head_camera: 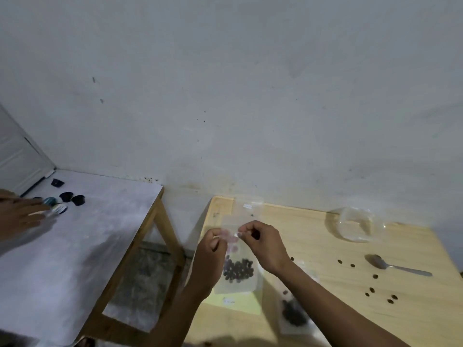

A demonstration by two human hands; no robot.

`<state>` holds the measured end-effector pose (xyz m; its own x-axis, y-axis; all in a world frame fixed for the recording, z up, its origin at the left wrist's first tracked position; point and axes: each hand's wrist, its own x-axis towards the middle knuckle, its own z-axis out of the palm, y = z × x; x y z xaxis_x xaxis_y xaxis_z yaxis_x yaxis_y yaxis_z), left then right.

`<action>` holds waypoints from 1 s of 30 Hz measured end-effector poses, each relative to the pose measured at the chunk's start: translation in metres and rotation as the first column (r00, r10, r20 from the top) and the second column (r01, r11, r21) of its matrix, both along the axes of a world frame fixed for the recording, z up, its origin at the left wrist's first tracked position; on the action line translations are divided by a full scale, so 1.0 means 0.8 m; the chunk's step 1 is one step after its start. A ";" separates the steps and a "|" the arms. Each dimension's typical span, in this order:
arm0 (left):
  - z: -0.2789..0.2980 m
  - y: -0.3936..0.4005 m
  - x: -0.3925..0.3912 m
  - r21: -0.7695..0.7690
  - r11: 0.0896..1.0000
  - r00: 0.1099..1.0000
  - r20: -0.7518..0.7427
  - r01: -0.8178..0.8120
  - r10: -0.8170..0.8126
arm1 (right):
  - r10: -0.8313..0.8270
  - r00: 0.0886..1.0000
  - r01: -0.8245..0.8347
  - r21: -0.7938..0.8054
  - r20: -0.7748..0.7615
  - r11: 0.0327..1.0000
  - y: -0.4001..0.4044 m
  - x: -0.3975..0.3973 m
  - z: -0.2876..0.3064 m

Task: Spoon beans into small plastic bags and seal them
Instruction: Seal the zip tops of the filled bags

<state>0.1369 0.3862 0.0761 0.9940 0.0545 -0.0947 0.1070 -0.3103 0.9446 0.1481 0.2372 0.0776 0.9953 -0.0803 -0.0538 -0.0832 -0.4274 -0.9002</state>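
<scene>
A pale wooden table (350, 309) carries everything, with a grey-topped table (82, 236) off to the left of the grip. Both hands pinch the top edge of a small clear bag (238, 279), the left hand (210, 256) and right hand (263, 244) close together, holding it above the tabletop. Dark beans (239, 269) sit low in the bag, below the pinch. Right of the grip lie a clear container (355, 225), a filled bag (292, 314), a spoon (395, 266) and scattered beans (370, 290).
</scene>
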 end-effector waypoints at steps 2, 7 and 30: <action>0.004 -0.003 -0.002 0.005 1.000 1.000 0.000 0.008 -0.008 | 0.008 1.000 -0.008 -0.018 0.001 1.000 -0.002 -0.001 0.002; 0.006 -0.001 -0.006 0.031 0.999 1.000 -0.002 0.008 -0.008 | 0.053 0.999 -0.053 -0.077 -0.008 0.996 -0.002 -0.002 0.006; 0.004 0.000 0.004 -0.198 0.975 0.977 -0.207 -0.098 0.056 | -0.109 0.940 0.273 0.519 -0.324 0.810 0.008 -0.015 0.002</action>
<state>0.1399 0.3859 0.0795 0.9473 0.0890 -0.3078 0.3156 -0.0944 0.9442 0.1357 0.2436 0.0790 0.9023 -0.1423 -0.4069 -0.3803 0.1812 -0.9069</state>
